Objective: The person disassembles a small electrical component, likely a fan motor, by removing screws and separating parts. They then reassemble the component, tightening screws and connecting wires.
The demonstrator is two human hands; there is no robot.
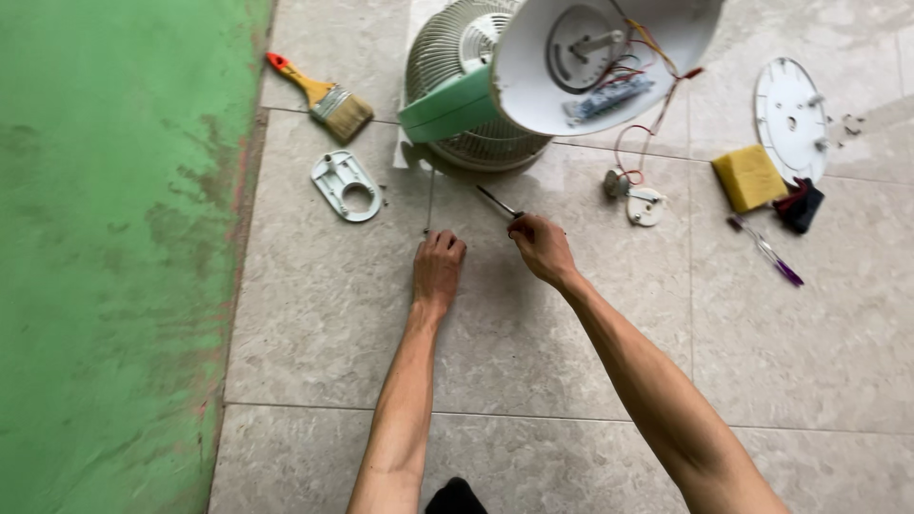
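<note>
Tiled floor, fan (476, 105) far: your right hand (543, 249) is clamped on a thin, stiff screwdriver (497, 204), best held by its handle; left hand (438, 266) curled, fingertips down, holding nothing visible.

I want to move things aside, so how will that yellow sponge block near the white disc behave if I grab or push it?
The yellow sponge looks like soft foam, so it probably squashes under fingers and weighs little. Its flat, blocky shape lying on the tile floor suggests it would slide, not roll. It touches the dark pouch, which may shift too.
</note>
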